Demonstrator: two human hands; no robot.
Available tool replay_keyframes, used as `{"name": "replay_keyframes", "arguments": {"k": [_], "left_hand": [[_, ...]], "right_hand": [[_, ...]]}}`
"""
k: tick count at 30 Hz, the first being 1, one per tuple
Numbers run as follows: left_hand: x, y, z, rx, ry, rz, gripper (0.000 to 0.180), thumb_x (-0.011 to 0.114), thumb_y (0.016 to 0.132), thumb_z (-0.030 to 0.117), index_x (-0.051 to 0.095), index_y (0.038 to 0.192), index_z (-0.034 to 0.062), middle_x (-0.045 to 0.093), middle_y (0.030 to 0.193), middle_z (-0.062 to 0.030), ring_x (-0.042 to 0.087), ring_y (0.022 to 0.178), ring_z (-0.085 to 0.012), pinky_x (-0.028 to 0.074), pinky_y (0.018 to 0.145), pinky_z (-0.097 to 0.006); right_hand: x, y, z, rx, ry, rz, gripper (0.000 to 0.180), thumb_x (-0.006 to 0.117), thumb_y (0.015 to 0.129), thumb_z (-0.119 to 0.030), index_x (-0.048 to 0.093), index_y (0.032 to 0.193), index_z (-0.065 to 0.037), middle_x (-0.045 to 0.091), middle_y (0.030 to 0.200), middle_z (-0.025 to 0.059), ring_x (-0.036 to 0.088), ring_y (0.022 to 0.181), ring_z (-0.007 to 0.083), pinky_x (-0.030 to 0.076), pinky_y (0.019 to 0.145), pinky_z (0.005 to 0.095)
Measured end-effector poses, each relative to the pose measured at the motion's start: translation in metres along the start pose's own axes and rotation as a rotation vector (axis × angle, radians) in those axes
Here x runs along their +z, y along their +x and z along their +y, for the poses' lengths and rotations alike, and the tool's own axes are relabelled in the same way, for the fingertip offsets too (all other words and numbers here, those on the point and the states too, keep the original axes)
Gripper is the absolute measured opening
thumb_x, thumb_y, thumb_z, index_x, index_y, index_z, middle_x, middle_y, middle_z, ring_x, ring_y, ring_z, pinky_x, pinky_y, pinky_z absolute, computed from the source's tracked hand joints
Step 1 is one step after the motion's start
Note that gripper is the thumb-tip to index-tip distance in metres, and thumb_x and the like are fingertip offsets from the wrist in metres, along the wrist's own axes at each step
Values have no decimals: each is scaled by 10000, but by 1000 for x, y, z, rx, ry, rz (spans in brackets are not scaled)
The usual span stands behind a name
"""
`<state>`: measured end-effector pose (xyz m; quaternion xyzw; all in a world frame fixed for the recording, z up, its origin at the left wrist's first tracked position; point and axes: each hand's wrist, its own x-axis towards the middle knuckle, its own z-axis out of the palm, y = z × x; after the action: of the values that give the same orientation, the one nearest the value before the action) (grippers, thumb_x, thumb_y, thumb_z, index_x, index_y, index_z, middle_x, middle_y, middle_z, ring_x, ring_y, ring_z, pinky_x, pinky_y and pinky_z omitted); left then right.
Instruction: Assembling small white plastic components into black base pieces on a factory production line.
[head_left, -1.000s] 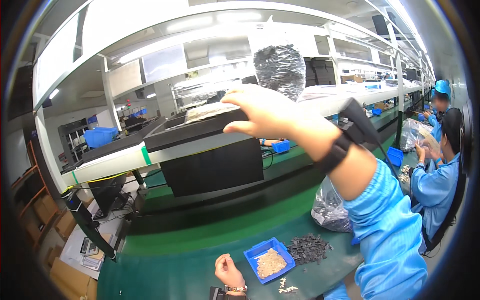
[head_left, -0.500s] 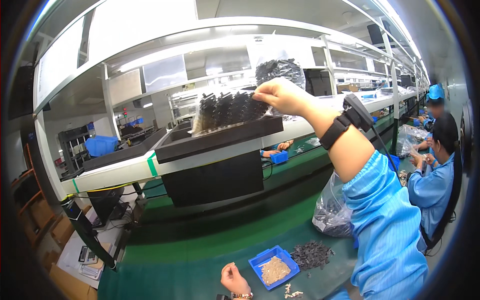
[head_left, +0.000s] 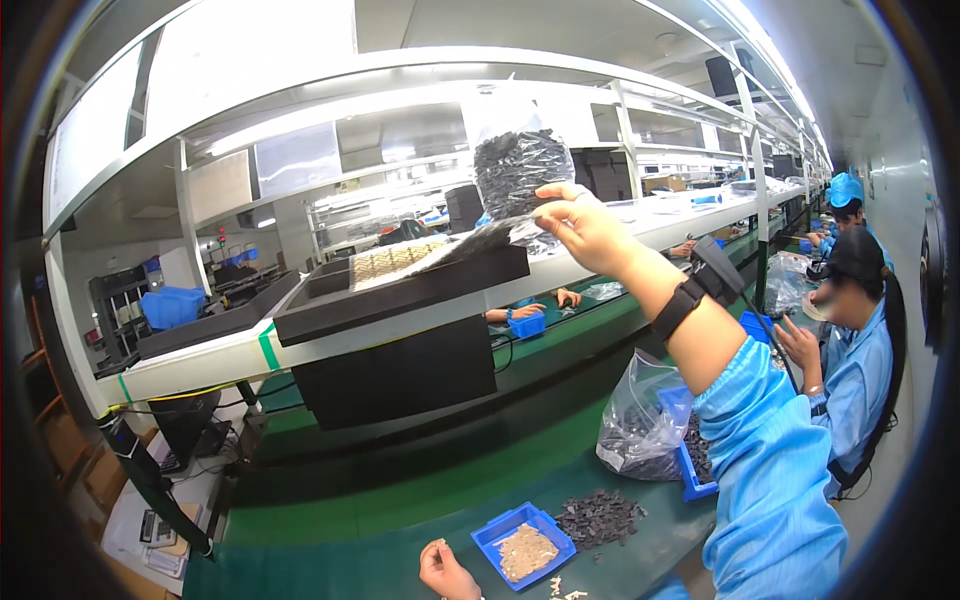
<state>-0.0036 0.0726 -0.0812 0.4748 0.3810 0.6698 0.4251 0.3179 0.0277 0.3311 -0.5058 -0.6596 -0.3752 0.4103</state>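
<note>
Blue tray (head_left: 500, 530) on green bench (head_left: 400, 500) — dark grey parts (head_left: 600, 517).

we see a glossy clear plastic bag (head_left: 515, 165) of matt dark pieces, a matt black tray (head_left: 400, 290), a smooth blue plastic bin (head_left: 525, 545), and a matt green bench mat (head_left: 400, 500).

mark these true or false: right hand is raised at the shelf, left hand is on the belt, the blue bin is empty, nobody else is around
1. The right hand is raised at the shelf, gripping a clear bag of dark parts. True.
2. The left hand rests low on the green belt. True.
3. The blue bin by it is empty. False: it holds pale small parts.
4. Nobody else is around. False: a co-worker in blue sits to the right.
</note>
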Motion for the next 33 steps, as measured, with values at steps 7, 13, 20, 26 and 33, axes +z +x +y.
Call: {"name": "replay_keyframes", "arguments": {"k": [7, 13, 20, 26, 33], "left_hand": [[1, 0, -7, -52, 7, -33, 239, 613, 949, 157, 653, 1052, -55, 695, 1020, -112, 630, 921, -183, 496, 848, -308], [-1, 0, 1, -95, 15, 6, 247, 615, 948, 165, 656, 1052, -55, 696, 1016, -113, 629, 918, -184, 496, 846, -311], [1, 3, 2, -101, 29, 14, 242, 627, 938, 161, 666, 1042, -55, 701, 1007, -119, 631, 909, -183, 496, 841, -310], [-2, 2, 0, -115, -3, 7, 239, 634, 933, 156, 666, 1042, -55, 702, 1011, -118, 633, 915, -185, 495, 845, -310], [0, 6, -5, -126, 5, 4, 230, 636, 931, 149, 665, 1039, -52, 702, 1008, -111, 633, 917, -186, 495, 854, -311]], "right_hand": [[44, -22, -2, 432, -269, 331, 826, 672, 874, -397, 252, 1461, 4, 248, 1461, 248, 367, 1284, 430, 415, 988, 497], [45, -16, -89, 1244, 1285, 353, 685, 528, 890, -651, 487, 1217, -51, 578, 906, 76, 453, 581, 113, 398, 516, 277], [38, 5, -105, 1143, 1265, 75, 313, 576, 917, -328, 604, 1090, -68, 661, 909, 97, 648, 687, 164, 487, 588, 293], [22, 7, -82, 1069, 991, 49, 200, 539, 888, -135, 570, 1044, -14, 659, 821, 108, 638, 659, 167, 532, 637, 338], [-19, -20, -41, 1152, 1068, 166, 177, 573, 827, -39, 555, 1003, -57, 637, 855, 65, 601, 627, 152, 534, 574, 333]]}}
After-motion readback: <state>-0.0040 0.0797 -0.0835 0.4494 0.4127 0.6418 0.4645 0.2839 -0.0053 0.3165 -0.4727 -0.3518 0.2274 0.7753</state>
